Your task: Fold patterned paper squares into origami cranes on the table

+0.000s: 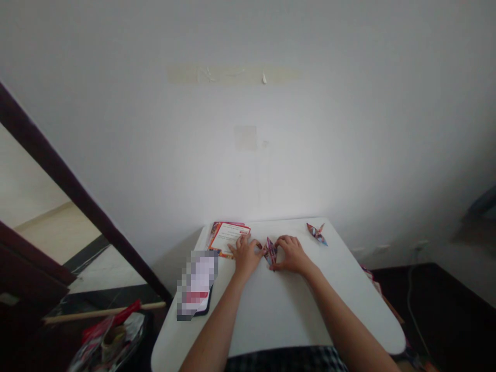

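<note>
A small folded piece of patterned paper [270, 253], diamond-shaped with pink and blue print, lies between my hands over the white table. My left hand [247, 252] pinches its left edge between thumb and forefinger, its other fingers spread over the printed sheets. On the opposite side my right hand [292, 253] is closed on the right edge, thumb near the lower tip. A finished-looking folded paper crane [316, 234] of similar print rests at the table's back right. Printed paper sheets [227, 238] are stacked at the back left, partly under my left fingers.
The white table [282, 320] stands against a pale wall [310, 129]. A phone [197, 284], blurred over, lies at the table's left edge. Down on the floor at left are a bag-lined bin [120, 336] and a wooden stick [101, 313]. A cable [411, 305] hangs at right.
</note>
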`<state>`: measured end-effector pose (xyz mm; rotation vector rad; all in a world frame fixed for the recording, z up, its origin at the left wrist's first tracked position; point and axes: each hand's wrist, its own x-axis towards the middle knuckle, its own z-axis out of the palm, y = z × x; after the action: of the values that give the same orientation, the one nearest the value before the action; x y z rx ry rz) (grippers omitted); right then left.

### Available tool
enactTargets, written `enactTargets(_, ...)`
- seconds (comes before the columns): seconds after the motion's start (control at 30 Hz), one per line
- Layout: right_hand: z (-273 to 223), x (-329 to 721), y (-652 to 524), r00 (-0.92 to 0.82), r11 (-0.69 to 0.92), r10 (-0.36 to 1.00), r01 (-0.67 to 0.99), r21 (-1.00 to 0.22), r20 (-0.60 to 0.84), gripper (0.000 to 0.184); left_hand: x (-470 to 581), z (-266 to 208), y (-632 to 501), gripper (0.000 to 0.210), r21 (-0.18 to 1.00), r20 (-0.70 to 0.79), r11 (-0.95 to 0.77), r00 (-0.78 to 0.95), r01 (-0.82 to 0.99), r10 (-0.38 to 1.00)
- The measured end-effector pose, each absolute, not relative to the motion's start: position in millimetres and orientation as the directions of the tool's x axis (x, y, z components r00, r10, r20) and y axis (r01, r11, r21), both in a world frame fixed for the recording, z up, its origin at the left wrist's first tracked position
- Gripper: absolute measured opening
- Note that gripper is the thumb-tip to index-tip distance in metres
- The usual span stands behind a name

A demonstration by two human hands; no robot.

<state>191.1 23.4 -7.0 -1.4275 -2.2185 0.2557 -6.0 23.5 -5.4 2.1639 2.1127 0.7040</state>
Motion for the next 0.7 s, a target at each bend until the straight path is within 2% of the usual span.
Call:
enactTargets(0.17,-12.0,194.4,26.2,-0.34,0.451,0.887,0.78,-0.433,0.312,0.069,-5.9,-1.9,21.9,0.023,0.346,0.268,-0.076,-0.021,0.935,0.963)
enactTargets(0.33,-16.4,196.6,39.4,-0.273,0.451,0.884,0.714,-0.536,0.38,0.025,-7.6,2.0,19.9,0.027,0.37,0.224,-0.069,-0.017,0.926,0.974)
enactTargets(0.47,-16.5,193.3,44.5,-0.218,0.486,0.859,0.634,-0.602,0.463,0.024,-6.7,3.6,17.5,0.031,0.367,0.222,-0.088,0.005,0.926,0.975)
enactTargets(0.7,-14.0,180.4,40.4,-0.206,0.521,0.836,0.591,-0.616,0.509,0.013,-4.3,6.6,13.3,0.028,0.353,0.237,-0.102,0.017,0.93,0.971)
